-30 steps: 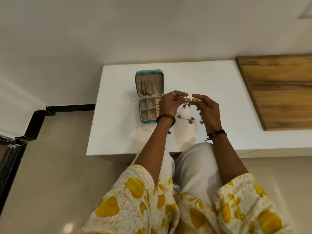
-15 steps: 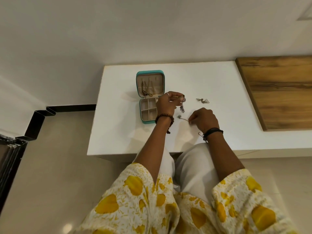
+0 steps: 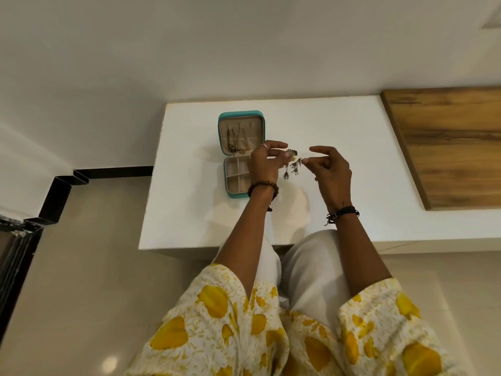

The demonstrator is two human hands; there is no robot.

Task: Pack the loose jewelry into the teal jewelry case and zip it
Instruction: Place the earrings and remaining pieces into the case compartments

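Note:
The teal jewelry case (image 3: 240, 114) lies open on the white table (image 3: 311, 123), lid up with several chains hanging inside, the divided tray toward me. My left hand (image 3: 264, 165) is over the tray's right edge and pinches a dark dangling earring (image 3: 291, 153). My right hand (image 3: 329, 170) is just to its right above the table and pinches a second dangling earring (image 3: 294, 166) between thumb and finger. Both earrings hang in the air between my hands, nearly touching.
A wooden board (image 3: 447, 147) covers the table's right end. The table's near edge is above my knees. A black rail (image 3: 54, 194) runs along the floor at the left.
My right hand has risen from the table with an earring and come up beside my left hand. The small piece that lay farther back on the table is no longer visible.

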